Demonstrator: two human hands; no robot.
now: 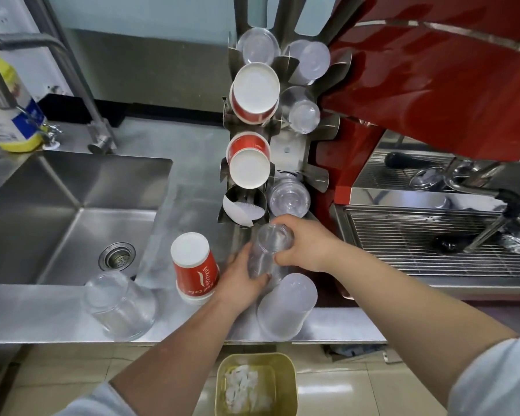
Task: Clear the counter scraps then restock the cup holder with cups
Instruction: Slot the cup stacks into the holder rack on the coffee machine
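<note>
2 hands (243, 277), 3 red paper cup stacks (254, 96), 1 sink (72, 205), 1 bin (222, 385)

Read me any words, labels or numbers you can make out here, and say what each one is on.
Red paper cup stack: white script along its side, too blurred to read.
Yellow bottle by the tap: blue and white label, print too small to read.
Nothing else carries legible text.
</note>
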